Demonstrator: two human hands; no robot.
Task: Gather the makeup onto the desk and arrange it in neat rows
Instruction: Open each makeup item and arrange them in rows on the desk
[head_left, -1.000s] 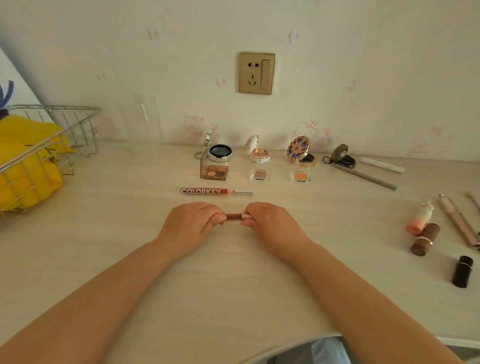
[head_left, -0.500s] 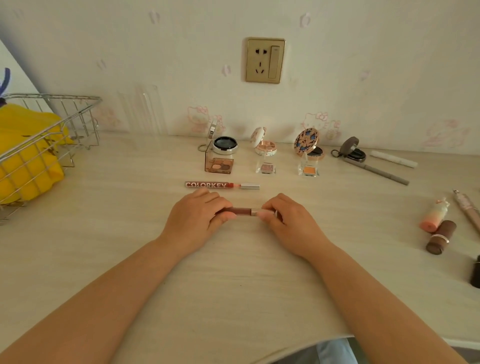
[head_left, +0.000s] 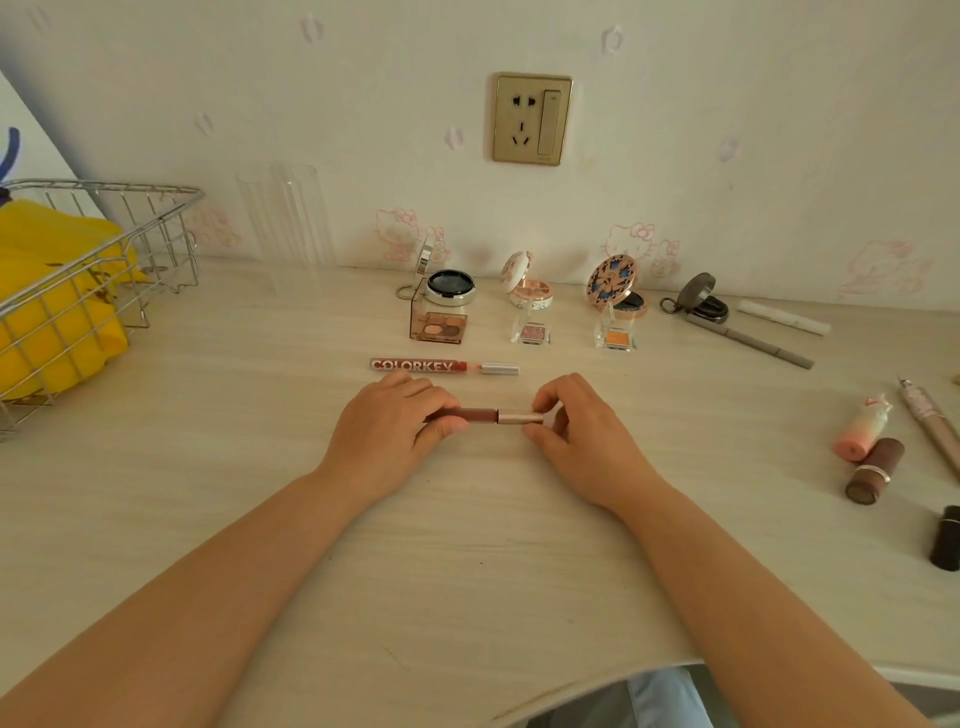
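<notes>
Pale wood-grain desk (head_left: 208, 519) against a white wall with faint pink cartoon-cat prints. The left hand (head_left: 387, 434) pinches the dark brown barrel of a lip gloss tube (head_left: 485, 415), thumb under, fingers curled over. The right hand (head_left: 576, 436) pinches the silver cap end between thumb and forefinger. The tube lies level, low over the desk, parallel to the COLORKEY lip gloss (head_left: 441, 366) just behind it. Behind that stand two rows: three small palettes, then open compacts. Loose lipsticks and pens lie well apart at far right; a wire basket (head_left: 93, 249) with a yellow bag sits at left.

Risk, judged: round tube may roll when released, breaking the row. If both hands pull apart, cap could separate. Fingers lifting away could nudge the COLORKEY lip gloss askew.
</notes>
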